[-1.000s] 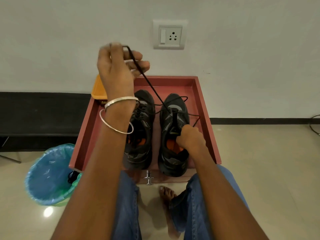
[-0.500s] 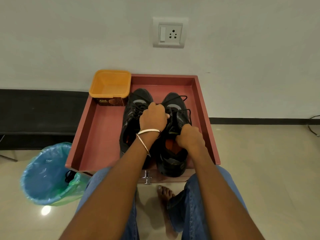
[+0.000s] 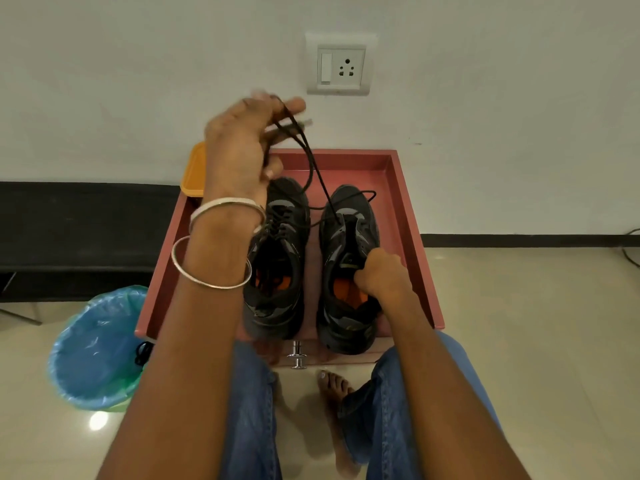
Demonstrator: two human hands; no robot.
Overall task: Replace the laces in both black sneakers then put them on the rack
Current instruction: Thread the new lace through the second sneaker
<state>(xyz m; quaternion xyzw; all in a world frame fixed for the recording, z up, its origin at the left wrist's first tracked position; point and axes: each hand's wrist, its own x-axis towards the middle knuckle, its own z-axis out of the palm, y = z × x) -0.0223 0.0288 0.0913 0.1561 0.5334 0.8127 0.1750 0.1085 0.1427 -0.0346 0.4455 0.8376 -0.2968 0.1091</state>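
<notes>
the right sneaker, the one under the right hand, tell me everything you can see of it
The right sneaker is black with grey panels and an orange insole showing through its opening. It stands upright, toe towards the wall, in the red tray, apart from the left sneaker. Its heel overhangs the tray's near edge. The right hand grips its collar beside the tongue. A thin black lace runs taut from near its toe eyelets up to the raised left hand; the upper eyelets look empty.

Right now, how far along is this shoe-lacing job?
Early to midway, judging by the shoes. The left sneaker already looks laced. In hand: the left hand pulls a black lace up from the right sneaker, which the right hand steadies. Left: finishing that sneaker, then racking both.
</notes>
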